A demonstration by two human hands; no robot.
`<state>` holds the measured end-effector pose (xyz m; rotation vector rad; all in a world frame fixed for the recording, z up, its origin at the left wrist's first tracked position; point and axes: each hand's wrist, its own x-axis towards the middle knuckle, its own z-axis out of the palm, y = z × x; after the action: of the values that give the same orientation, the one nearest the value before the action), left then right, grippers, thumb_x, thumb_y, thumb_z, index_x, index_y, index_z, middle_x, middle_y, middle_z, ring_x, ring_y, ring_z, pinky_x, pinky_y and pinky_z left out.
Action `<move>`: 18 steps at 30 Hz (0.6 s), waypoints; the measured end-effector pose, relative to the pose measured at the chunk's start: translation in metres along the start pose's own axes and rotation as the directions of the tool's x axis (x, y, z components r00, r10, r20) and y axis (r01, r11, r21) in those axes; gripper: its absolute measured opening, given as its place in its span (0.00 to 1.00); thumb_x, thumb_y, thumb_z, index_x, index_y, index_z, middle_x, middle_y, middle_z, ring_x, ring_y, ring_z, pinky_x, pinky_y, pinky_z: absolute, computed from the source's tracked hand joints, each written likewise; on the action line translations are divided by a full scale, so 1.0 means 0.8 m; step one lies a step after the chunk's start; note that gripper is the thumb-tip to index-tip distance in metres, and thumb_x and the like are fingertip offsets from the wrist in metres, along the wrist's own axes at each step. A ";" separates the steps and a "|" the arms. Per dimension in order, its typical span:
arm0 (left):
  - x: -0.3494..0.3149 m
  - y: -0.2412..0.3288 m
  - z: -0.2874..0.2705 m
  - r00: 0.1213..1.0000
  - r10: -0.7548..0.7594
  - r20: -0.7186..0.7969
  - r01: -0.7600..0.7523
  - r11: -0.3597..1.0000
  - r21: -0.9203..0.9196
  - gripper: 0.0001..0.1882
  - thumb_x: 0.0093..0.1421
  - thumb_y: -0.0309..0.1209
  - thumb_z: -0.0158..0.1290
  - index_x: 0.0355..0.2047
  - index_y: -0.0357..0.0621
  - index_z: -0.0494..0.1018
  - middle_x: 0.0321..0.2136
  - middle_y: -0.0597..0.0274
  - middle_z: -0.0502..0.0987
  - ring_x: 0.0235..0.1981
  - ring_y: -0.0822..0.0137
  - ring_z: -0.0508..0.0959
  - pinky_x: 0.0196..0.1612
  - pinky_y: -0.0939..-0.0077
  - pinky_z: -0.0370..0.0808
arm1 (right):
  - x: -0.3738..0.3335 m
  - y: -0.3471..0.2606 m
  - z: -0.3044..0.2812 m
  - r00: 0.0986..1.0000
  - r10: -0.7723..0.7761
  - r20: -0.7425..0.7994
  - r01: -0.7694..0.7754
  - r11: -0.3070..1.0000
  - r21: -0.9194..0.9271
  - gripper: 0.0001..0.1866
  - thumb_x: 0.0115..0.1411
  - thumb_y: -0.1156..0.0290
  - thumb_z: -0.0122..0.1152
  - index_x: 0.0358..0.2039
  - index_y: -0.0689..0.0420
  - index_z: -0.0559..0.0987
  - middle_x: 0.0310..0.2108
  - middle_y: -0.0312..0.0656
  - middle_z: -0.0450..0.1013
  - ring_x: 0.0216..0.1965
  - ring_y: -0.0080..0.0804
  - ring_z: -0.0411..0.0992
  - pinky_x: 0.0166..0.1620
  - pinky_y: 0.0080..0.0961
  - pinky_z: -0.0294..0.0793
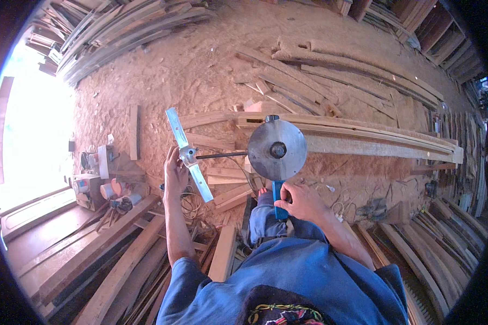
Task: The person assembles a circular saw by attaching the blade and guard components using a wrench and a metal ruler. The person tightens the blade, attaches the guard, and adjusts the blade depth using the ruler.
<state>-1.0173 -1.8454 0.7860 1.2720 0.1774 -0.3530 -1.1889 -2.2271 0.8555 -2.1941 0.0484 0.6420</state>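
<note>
My right hand (303,201) is closed round the upright blue handle (278,190) of a tool in front of my body. At the handle's far end is a round grey metal disc (263,154) with a dark round hub at its middle. A thin dark rod (219,155) runs left from the disc to a flat shiny metal bar (203,187), which stands slantwise across the rod's end at a small clamp-like block (188,156). My left hand (174,172) grips behind this block, its fingers partly hidden by the bar.
Long timber beams (363,138) lie beyond the tool, stretching right. Stacked boards (130,32) stand at the far left, with more planks (119,265) close on my left and others (428,254) on my right. Cable (192,205) lies beside my left forearm. Tubs (108,189) stand at left.
</note>
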 end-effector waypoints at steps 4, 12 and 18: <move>0.002 -0.006 -0.005 0.999 -0.041 -0.028 0.038 0.995 -0.095 0.14 0.71 0.36 0.46 0.50 0.41 0.73 0.42 0.64 0.77 0.43 0.72 0.78 0.50 0.75 0.77 | -0.003 -0.001 0.004 0.999 -0.021 -0.045 0.019 0.999 -0.046 0.20 0.60 0.51 0.69 0.33 0.55 0.74 0.29 0.46 0.77 0.37 0.53 0.78 0.39 0.49 0.74; -0.002 -0.036 -0.009 0.995 -0.102 0.017 0.103 0.992 -0.066 0.19 0.71 0.41 0.48 0.54 0.39 0.72 0.42 0.61 0.78 0.43 0.71 0.79 0.46 0.73 0.80 | -0.005 0.001 0.001 0.999 0.018 -0.042 -0.018 1.000 -0.002 0.17 0.60 0.53 0.69 0.35 0.51 0.75 0.27 0.46 0.79 0.34 0.54 0.80 0.37 0.53 0.76; -0.005 -0.029 0.005 1.000 -0.024 0.017 0.026 0.991 -0.133 0.16 0.73 0.37 0.47 0.51 0.39 0.73 0.40 0.64 0.77 0.40 0.74 0.78 0.43 0.77 0.79 | -0.005 -0.001 0.001 0.996 -0.014 -0.084 0.015 1.000 0.009 0.17 0.59 0.53 0.70 0.34 0.51 0.75 0.26 0.44 0.79 0.33 0.52 0.80 0.36 0.52 0.76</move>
<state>-1.0298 -1.8545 0.7677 1.1358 0.2004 -0.3669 -1.1926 -2.2268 0.8570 -2.2090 0.0787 0.5401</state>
